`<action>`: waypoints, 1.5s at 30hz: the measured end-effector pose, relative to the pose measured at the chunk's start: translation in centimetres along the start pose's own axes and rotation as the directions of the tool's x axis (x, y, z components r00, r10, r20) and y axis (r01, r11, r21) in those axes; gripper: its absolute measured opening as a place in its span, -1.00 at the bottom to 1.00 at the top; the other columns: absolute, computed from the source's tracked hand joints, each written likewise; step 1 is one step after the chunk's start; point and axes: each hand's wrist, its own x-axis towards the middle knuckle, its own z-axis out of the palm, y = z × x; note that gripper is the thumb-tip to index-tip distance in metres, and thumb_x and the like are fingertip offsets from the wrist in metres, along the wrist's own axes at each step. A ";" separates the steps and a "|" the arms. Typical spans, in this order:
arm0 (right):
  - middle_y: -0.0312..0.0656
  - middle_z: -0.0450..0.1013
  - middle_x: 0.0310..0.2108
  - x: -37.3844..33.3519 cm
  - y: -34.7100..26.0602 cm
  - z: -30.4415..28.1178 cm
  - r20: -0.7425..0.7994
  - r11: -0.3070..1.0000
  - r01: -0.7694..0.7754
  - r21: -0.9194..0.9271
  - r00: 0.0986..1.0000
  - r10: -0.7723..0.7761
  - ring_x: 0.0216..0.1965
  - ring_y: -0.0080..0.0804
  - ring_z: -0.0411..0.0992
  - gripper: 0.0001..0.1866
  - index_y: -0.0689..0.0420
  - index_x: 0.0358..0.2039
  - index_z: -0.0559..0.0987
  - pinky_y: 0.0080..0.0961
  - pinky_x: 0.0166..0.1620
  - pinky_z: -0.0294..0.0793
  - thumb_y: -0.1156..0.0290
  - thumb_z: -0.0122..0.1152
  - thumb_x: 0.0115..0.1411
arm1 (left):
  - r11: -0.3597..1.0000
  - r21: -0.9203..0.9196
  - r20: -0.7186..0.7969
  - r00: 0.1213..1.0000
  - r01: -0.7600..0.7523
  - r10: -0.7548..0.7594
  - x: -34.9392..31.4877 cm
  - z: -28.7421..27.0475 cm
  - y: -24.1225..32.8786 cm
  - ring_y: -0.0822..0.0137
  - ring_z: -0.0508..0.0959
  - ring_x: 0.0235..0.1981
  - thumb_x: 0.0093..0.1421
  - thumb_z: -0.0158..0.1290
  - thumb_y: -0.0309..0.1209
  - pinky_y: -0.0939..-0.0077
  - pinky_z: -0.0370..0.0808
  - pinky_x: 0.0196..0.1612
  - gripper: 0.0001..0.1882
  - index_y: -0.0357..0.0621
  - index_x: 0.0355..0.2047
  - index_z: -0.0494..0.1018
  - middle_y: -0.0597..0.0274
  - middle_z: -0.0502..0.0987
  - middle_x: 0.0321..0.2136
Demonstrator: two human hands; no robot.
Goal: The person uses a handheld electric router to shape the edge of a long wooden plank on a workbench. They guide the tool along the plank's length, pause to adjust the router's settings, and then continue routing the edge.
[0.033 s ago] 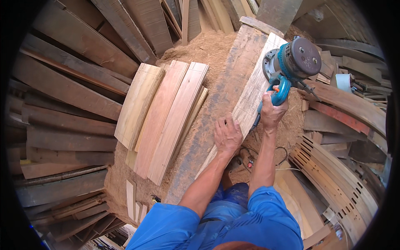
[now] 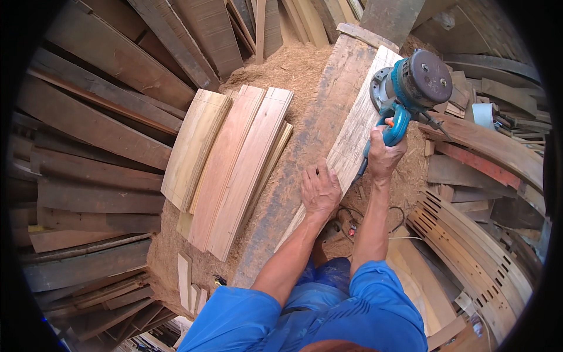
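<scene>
My right hand (image 2: 387, 155) is wrapped round the teal handle of a router (image 2: 404, 85) with a dark round motor top. The router's round base rests at the right edge of a pale wooden plank (image 2: 356, 126), towards its far end. Its bit is hidden from view. My left hand (image 2: 321, 190) lies on the same plank, nearer to me, with fingers stretched out and pressing down. Beneath the plank is a long, worn workbench beam (image 2: 293, 170) running away from me to the upper right.
Several cut boards (image 2: 234, 164) lie left of the beam on sawdust (image 2: 275, 70). Dark planks (image 2: 99, 141) lean all along the left. Slotted rails (image 2: 469, 246) stand at the right. A black cord (image 2: 400, 220) loops near my legs. Small offcuts (image 2: 185, 278) lie at the lower left.
</scene>
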 end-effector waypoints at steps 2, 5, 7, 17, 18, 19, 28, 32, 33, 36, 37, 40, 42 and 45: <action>-0.33 0.42 -0.41 0.7 0.2 0.2 -0.005 0.999 0.045 0.020 0.999 -0.045 -0.47 -0.65 0.39 -0.68 0.22 -0.07 0.47 -0.60 -0.37 0.42 0.58 0.22 0.13 | 1.000 -0.003 0.005 1.000 0.000 0.000 0.0 0.1 -0.1 -0.11 0.44 -0.15 0.29 0.02 -0.27 0.01 0.44 -0.09 -0.55 -0.24 0.12 0.38 -0.12 0.41 -0.20; -0.33 0.42 -0.42 1.3 0.0 0.3 -0.003 0.999 0.038 0.017 0.999 -0.038 -0.47 -0.64 0.39 -0.68 0.22 -0.07 0.47 -0.60 -0.36 0.42 0.58 0.22 0.13 | 1.000 -0.003 0.005 1.000 0.003 -0.003 -0.2 0.1 -0.1 -0.11 0.44 -0.15 0.28 0.02 -0.27 0.01 0.44 -0.08 -0.55 -0.23 0.13 0.37 -0.12 0.41 -0.19; -0.33 0.42 -0.43 1.9 -0.1 0.3 -0.009 0.999 0.023 0.023 1.000 -0.023 -0.47 -0.63 0.40 -0.67 0.22 -0.07 0.47 -0.58 -0.34 0.43 0.57 0.24 0.13 | 1.000 -0.008 0.012 1.000 0.010 -0.010 -0.2 0.1 0.0 -0.10 0.44 -0.14 0.29 0.02 -0.27 0.01 0.43 -0.07 -0.55 -0.22 0.13 0.37 -0.11 0.42 -0.19; -0.24 0.50 -0.42 6.5 2.7 0.2 -0.014 0.987 0.147 -0.068 0.989 -0.148 -0.36 -0.50 0.47 -0.67 0.27 -0.09 0.50 -0.45 -0.16 0.45 0.50 0.27 0.11 | 0.995 -0.030 0.142 0.985 0.099 -0.094 0.9 0.1 -0.1 -0.05 0.39 0.02 0.34 -0.05 -0.18 0.01 0.38 0.06 -0.51 -0.18 0.19 0.34 -0.05 0.37 -0.07; -0.26 0.49 -0.45 7.1 3.0 0.2 -0.017 0.976 0.197 -0.090 0.980 -0.199 -0.43 -0.54 0.45 -0.70 0.26 -0.10 0.49 -0.49 -0.27 0.44 0.51 0.25 0.13 | 0.994 -0.030 0.139 0.985 0.104 -0.099 0.9 0.1 0.0 -0.05 0.39 0.02 0.34 -0.05 -0.18 0.01 0.38 0.06 -0.50 -0.18 0.19 0.34 -0.04 0.37 -0.08; -0.27 0.48 -0.49 7.8 3.4 0.2 -0.019 0.963 0.245 -0.112 0.968 -0.249 -0.50 -0.57 0.43 -0.72 0.25 -0.11 0.49 -0.54 -0.37 0.43 0.52 0.23 0.15 | 0.994 -0.043 0.136 0.986 0.099 -0.092 0.9 0.2 0.1 -0.05 0.39 0.02 0.34 -0.05 -0.18 0.01 0.38 0.05 -0.51 -0.18 0.19 0.34 -0.04 0.37 -0.08; -0.11 0.57 -0.29 16.1 3.9 0.4 -0.034 0.984 0.160 -0.079 0.986 -0.163 -0.29 -0.41 0.52 -0.60 0.35 -0.12 0.58 -0.41 -0.16 0.52 0.41 0.30 0.03 | 0.999 -0.029 -0.003 1.000 0.017 -0.018 0.7 0.5 -0.1 -0.08 0.44 -0.14 0.30 0.00 -0.28 0.01 0.43 -0.09 -0.58 -0.22 0.11 0.39 -0.09 0.42 -0.18; -0.11 0.57 -0.29 14.8 3.7 0.3 -0.061 0.956 0.242 -0.165 0.965 -0.255 -0.29 -0.39 0.52 -0.62 0.32 -0.12 0.57 -0.35 -0.13 0.52 0.40 0.26 0.05 | 1.000 -0.017 -0.032 0.999 -0.012 0.012 0.7 1.2 -0.3 -0.08 0.43 -0.16 0.31 0.00 -0.28 0.01 0.42 -0.11 -0.57 -0.23 0.12 0.38 -0.10 0.42 -0.19; -0.11 0.56 -0.30 13.5 2.7 0.3 -0.052 0.952 0.243 -0.186 0.965 -0.256 -0.30 -0.39 0.51 -0.63 0.32 -0.12 0.57 -0.34 -0.13 0.52 0.40 0.25 0.05 | 1.000 -0.011 -0.029 1.000 -0.010 0.009 0.7 1.1 -0.4 -0.09 0.43 -0.16 0.31 0.00 -0.28 0.01 0.42 -0.11 -0.57 -0.23 0.12 0.37 -0.11 0.42 -0.19; -0.23 0.42 -0.46 7.7 0.8 -0.4 0.011 0.968 0.180 -0.176 0.983 -0.181 -0.43 -0.42 0.43 -0.74 0.26 -0.22 0.50 -0.32 -0.23 0.49 0.42 0.18 0.07 | 1.000 0.012 -0.020 1.000 -0.013 0.014 0.8 0.9 -0.3 -0.09 0.43 -0.16 0.32 -0.01 -0.28 0.01 0.42 -0.11 -0.56 -0.24 0.13 0.36 -0.12 0.42 -0.20; -0.24 0.41 -0.47 5.5 0.3 -0.9 0.035 0.972 0.150 -0.182 0.989 -0.146 -0.46 -0.44 0.41 -0.74 0.27 -0.23 0.49 -0.33 -0.25 0.48 0.43 0.19 0.08 | 1.000 0.009 -0.023 1.000 -0.010 0.011 0.7 0.9 -0.3 -0.10 0.44 -0.16 0.32 -0.01 -0.27 0.00 0.42 -0.11 -0.57 -0.24 0.13 0.36 -0.12 0.42 -0.20; -0.25 0.39 -0.47 -1.7 -0.1 -1.7 0.075 0.984 0.102 -0.147 0.993 -0.092 -0.47 -0.44 0.40 -0.73 0.27 -0.18 0.47 -0.38 -0.24 0.46 0.46 0.19 0.10 | 1.000 -0.011 -0.024 1.000 0.000 -0.001 0.7 0.9 -0.4 -0.11 0.44 -0.15 0.33 -0.01 -0.26 -0.01 0.42 -0.11 -0.59 -0.24 0.10 0.37 -0.13 0.42 -0.20; -0.22 0.40 -0.43 -6.5 -0.9 -2.4 0.077 0.988 0.059 -0.140 0.996 -0.048 -0.41 -0.42 0.43 -0.69 0.29 -0.14 0.46 -0.38 -0.20 0.47 0.46 0.22 0.10 | 1.000 -0.031 -0.015 1.000 0.007 -0.008 0.8 1.1 -0.1 -0.12 0.45 -0.14 0.34 -0.02 -0.25 -0.01 0.43 -0.10 -0.60 -0.23 0.08 0.38 -0.13 0.43 -0.20; -0.19 0.41 -0.38 -13.4 -0.5 -2.8 0.067 0.994 0.008 -0.105 0.998 -0.001 -0.35 -0.40 0.44 -0.64 0.31 -0.11 0.45 -0.36 -0.16 0.47 0.44 0.27 0.10 | 0.998 -0.048 0.016 0.999 0.030 -0.029 1.2 1.3 -0.6 -0.13 0.44 -0.06 0.34 -0.03 -0.19 -0.05 0.45 -0.05 -0.59 -0.19 0.06 0.38 -0.13 0.40 -0.16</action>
